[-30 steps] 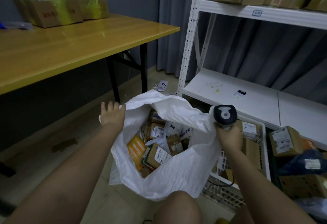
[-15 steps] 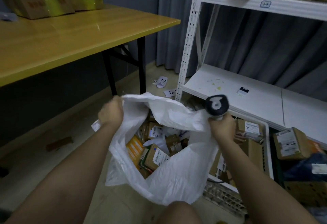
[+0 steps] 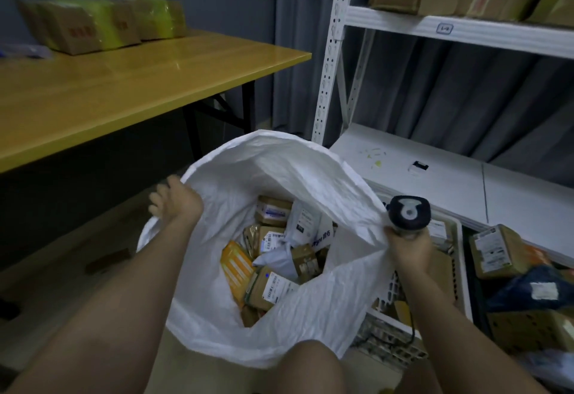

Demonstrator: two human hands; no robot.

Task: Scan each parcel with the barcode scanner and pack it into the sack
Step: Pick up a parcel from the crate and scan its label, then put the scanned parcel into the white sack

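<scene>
Right now, nearest me: my knee (image 3: 310,368) is sitting under the sack's near lip.
Sack: the white sack (image 3: 310,176) is standing open on the floor between my arms, its rim spread wide.
Left hand: my left hand (image 3: 178,199) is gripping the left rim, fingers curling over the edge, though blur is hiding exactly how tightly.
Right hand: my right hand (image 3: 410,249) is clasping the barcode scanner (image 3: 409,214) by its handle and pinching the right rim of the sack against it.
Parcels: packed parcels (image 3: 273,272) are lying jumbled inside the sack; more are waiting in the white crate (image 3: 462,269) just beside it.
Handling: I am judging the woven sack thin, floppy and slippery, so the rim is the place to hold; the small cartons look light and stiff.
Writing: parcel labels are showing barcodes, but the print is reading too small for me.
Further off: the shelf tag (image 3: 444,28) is seeming to read "1-4"; taped boxes (image 3: 93,25) are resting on the yellow table (image 3: 139,89).
</scene>
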